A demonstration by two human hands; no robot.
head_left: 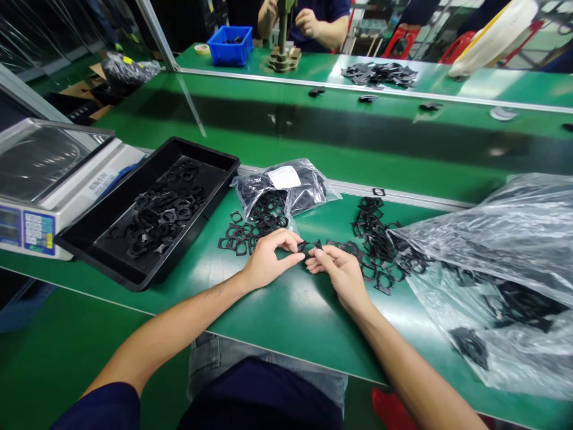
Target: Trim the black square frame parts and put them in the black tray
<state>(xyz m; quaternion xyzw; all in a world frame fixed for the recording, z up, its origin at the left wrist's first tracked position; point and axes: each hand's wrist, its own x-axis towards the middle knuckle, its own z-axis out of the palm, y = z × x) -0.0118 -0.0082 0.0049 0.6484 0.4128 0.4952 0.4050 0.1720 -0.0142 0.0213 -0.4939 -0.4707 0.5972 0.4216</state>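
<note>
Between my two hands is a small black plastic frame (310, 246) with a ring-like opening. My left hand (274, 255) pinches its left side between thumb and fingers. On its right side my right hand (335, 266) grips it the same way, just above the green table. Left of my hands lies a loose pile of similar black frames (242, 233), spilling from a clear plastic bag (308, 191) with a white label. To the right, another heap of black frames (376, 233) reaches into a large clear bag (487, 221).
A black tray (210, 209) holding many black parts stands at left, beside a weighing scale (45, 197). Beyond the metal rail, several black parts (367, 98) lie on a green belt. Across it a co-worker's hand (308, 22) is near a blue bin (229, 46).
</note>
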